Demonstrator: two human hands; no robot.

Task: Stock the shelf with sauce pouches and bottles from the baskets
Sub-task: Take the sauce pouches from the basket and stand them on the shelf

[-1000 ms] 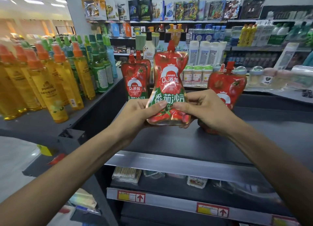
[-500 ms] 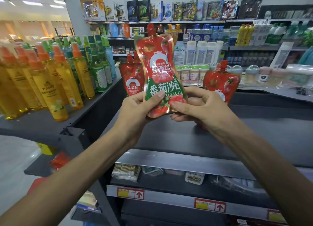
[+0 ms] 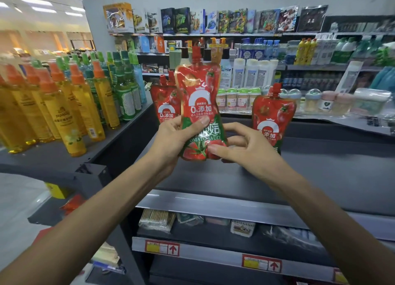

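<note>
A red tomato sauce pouch with a red spout cap is held upright above the dark top shelf. My left hand grips its lower left side, thumb across the front. My right hand pinches its bottom right corner. Behind it on the left stand two more sauce pouches. Another sauce pouch stands upright on the shelf to the right, partly hidden by my right hand.
Yellow and green spray bottles crowd the adjoining shelf at the left. Small jars and household bottles fill the racks behind. A lower shelf holds packets of toothpicks above red price tags.
The pouch was lifted and tilted left, then came back upright. My left thumb has slid higher up its front and both hands have shifted slightly.
</note>
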